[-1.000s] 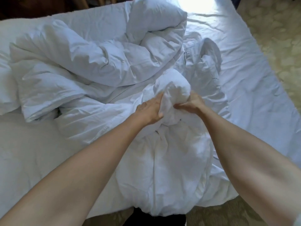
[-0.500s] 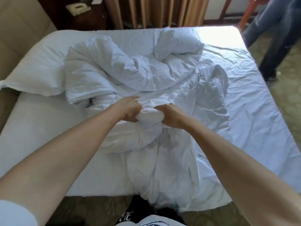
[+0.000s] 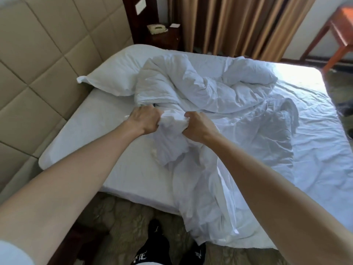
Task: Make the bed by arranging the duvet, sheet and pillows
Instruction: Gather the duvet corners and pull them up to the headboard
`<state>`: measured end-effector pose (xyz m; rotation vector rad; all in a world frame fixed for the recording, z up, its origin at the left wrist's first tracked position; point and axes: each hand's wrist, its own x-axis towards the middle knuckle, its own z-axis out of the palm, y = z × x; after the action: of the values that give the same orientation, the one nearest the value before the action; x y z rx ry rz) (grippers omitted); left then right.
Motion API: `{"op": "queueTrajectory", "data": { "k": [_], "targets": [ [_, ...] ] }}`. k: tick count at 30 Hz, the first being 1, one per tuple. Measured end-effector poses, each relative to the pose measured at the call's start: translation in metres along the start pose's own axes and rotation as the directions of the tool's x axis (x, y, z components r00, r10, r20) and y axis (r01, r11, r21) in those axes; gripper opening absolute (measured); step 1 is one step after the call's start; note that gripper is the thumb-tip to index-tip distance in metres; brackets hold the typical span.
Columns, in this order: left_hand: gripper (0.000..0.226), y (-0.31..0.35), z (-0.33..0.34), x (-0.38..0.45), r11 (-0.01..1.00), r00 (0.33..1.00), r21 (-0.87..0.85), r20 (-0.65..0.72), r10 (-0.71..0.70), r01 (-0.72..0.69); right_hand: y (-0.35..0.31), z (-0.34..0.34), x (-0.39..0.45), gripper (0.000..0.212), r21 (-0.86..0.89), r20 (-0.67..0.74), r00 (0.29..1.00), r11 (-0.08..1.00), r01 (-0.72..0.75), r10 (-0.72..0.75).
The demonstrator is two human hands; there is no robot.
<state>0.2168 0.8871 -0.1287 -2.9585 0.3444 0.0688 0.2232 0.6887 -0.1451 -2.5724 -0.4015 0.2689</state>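
Both hands grab one bunch of the white duvet (image 3: 200, 88) near the bed's near edge: left hand (image 3: 146, 119) and right hand (image 3: 196, 127), fingertips hidden in cloth. The pillow (image 3: 112, 77) lies by the headboard (image 3: 38, 64), partly covered.

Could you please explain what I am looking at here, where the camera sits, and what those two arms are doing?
There is no machine here. A person wears one wide-angle camera on the head, so the single view looks forward and down along their own bare arms. The left hand and the right hand each grip a bunch of the white duvet, close together, with cloth gathered between them. The duvet lies crumpled in a heap across the bed, part of it hanging over the near edge. Under it is the wrinkled white sheet. A white pillow rests by the padded headboard. Behind stand a dark nightstand with a telephone, tan curtains and a wooden chair.
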Motion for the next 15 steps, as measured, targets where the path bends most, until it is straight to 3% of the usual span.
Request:
{"op": "queueTrajectory", "data": {
  "k": [4,8,13,15],
  "targets": [
    [0.024,-0.042,-0.014,-0.026,0.998,0.998,0.053,-0.058,-0.024,0.027,-0.056,0.004,0.002,0.02,-0.064,0.086,0.996,0.997,0.035,-0.03],
    [0.022,-0.103,-0.016,-0.059,0.998,1.0,0.054,-0.012,-0.029,0.029,-0.118,0.02,0.021,0.066,-0.172,0.252,0.964,0.977,0.127,-0.081],
    [0.021,-0.203,-0.013,-0.116,0.992,0.999,0.119,0.008,-0.048,0.047,-0.22,0.065,0.049,0.07,-0.115,0.397,0.896,0.958,0.263,-0.198],
    [0.024,-0.24,-0.016,-0.139,0.979,0.996,0.19,0.036,-0.087,0.079,-0.26,0.089,0.056,0.069,0.007,0.466,0.855,0.967,0.254,-0.228]
  ]
}}
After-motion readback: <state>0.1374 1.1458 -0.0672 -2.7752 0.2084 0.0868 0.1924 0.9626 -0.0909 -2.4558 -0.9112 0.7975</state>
